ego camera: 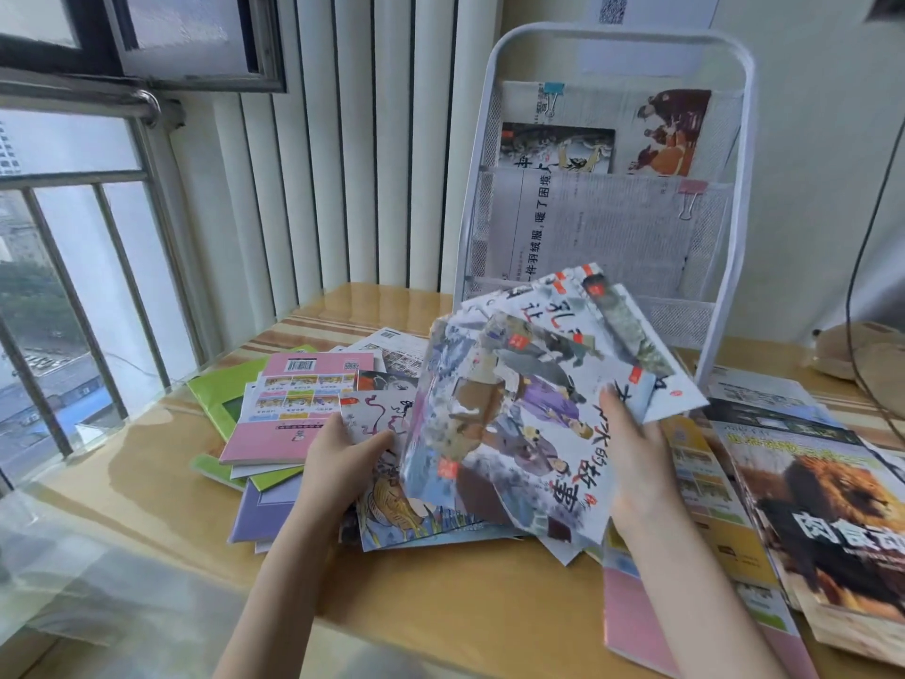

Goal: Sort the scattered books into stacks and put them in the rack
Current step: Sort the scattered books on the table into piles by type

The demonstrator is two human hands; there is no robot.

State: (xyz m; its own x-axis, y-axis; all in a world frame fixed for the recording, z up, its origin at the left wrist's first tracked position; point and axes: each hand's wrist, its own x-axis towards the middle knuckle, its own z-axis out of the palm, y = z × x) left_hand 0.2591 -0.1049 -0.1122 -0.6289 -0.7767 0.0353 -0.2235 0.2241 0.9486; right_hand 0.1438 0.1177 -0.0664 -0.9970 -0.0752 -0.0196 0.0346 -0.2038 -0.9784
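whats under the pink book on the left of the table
Under the pink paperback book lie green booklets and a lilac one, edges showing. Their covers are hidden.

Rack (725, 296) at rear of counter (440, 605); held books (529, 423) before it, scattered books (294, 414) left and right

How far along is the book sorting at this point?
Partly done. The white rack already holds some books in its upper pockets. Both hands, left hand and right hand, hold a fanned bunch of picture books. The pink workbook pile and lion book remain on the table.
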